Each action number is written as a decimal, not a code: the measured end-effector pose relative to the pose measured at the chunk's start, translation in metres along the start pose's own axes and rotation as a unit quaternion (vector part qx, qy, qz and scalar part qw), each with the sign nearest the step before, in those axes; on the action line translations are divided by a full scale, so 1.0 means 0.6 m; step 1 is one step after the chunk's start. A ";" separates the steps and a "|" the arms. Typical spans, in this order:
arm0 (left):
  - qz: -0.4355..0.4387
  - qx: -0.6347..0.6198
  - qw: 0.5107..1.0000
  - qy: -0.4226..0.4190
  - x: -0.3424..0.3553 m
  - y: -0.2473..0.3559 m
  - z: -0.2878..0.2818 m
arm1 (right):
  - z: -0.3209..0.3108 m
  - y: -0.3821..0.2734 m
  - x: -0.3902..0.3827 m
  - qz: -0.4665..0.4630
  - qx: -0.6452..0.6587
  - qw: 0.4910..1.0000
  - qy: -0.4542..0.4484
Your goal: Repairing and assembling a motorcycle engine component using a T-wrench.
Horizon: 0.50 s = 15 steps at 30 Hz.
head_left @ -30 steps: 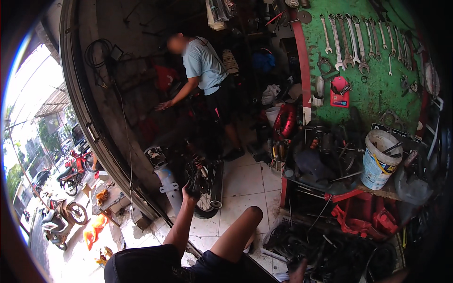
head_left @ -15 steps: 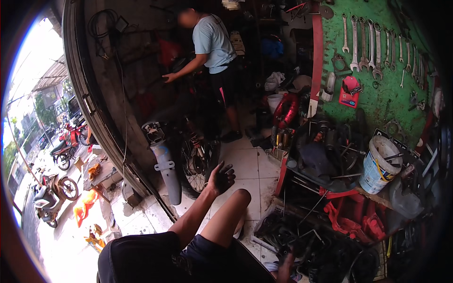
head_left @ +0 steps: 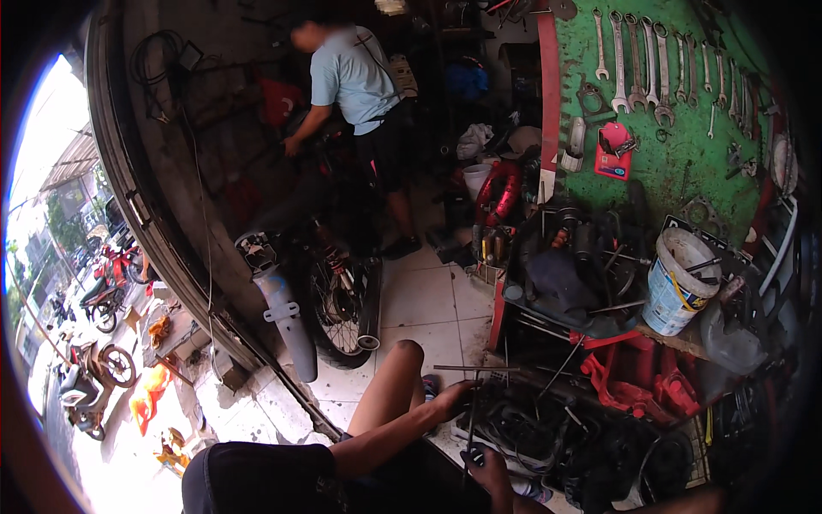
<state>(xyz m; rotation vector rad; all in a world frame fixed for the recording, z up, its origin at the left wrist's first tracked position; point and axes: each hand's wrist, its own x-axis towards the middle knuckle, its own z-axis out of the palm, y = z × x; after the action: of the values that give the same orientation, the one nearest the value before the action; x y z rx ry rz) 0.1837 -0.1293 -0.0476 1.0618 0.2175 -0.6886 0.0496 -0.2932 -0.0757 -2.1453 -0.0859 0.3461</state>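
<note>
A long T-handle wrench [head_left: 497, 369] stands roughly upright in front of my knee, its crossbar at the top. My left hand [head_left: 455, 399] reaches across to it, with blackened fingers closed on the shaft just under the crossbar. Lower down, my right hand [head_left: 490, 471] is closed round the same shaft. The shaft's lower end is lost against dark clothing. Beside both hands lies a crate [head_left: 533, 463] full of dark, greasy parts.
Ahead stands a motorcycle wheel [head_left: 338, 313] beside a grey fender [head_left: 291, 330]. A person [head_left: 355, 86] in a light blue shirt bends over a motorcycle. At right are a bucket [head_left: 672, 291], red parts [head_left: 616, 377] and wrenches [head_left: 649, 64] on a green board [head_left: 634, 206].
My left hand has come down and right from mid-air onto the T-handle wrench, which now shows in my right hand. The other person's arm has lowered. The view has shifted slightly.
</note>
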 end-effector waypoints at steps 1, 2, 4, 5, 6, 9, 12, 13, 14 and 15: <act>-0.022 -0.060 0.998 -0.004 -0.014 0.003 0.014 | 0.003 0.003 0.001 0.000 0.002 1.000 -0.001; -0.044 -0.120 0.992 -0.009 -0.023 0.005 0.022 | 0.008 0.004 0.002 -0.014 0.050 0.999 -0.015; -0.023 -0.132 0.990 -0.035 -0.008 -0.022 -0.017 | 0.015 0.004 0.004 -0.024 0.092 0.995 -0.036; -0.005 -0.142 0.988 -0.066 -0.005 -0.032 -0.027 | 0.016 0.012 0.007 -0.021 0.094 0.995 -0.038; -0.009 -0.143 0.988 -0.064 0.004 -0.040 -0.033 | 0.015 0.024 0.014 -0.017 0.131 0.988 -0.084; -0.013 -0.147 0.985 -0.090 0.017 -0.057 -0.029 | 0.022 0.063 0.032 0.012 0.222 0.961 -0.167; -0.031 -0.179 0.981 -0.068 0.024 -0.067 -0.026 | 0.007 0.038 0.029 0.048 0.275 0.939 -0.200; -0.026 -0.192 0.979 -0.066 0.018 -0.063 -0.013 | 0.010 0.044 0.029 0.044 0.273 0.943 -0.185; -0.024 -0.204 0.976 -0.067 0.012 -0.059 0.000 | 0.013 0.050 0.026 0.043 0.270 0.948 -0.165; -0.030 -0.204 0.976 -0.071 0.008 -0.051 0.013 | 0.015 0.056 0.023 0.048 0.271 0.948 -0.160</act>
<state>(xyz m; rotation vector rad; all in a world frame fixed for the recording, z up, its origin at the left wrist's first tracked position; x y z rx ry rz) 0.1674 -0.1469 -0.0682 0.6121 0.2560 -0.7334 0.0580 -0.3025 -0.1110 -1.5380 -0.0623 0.6898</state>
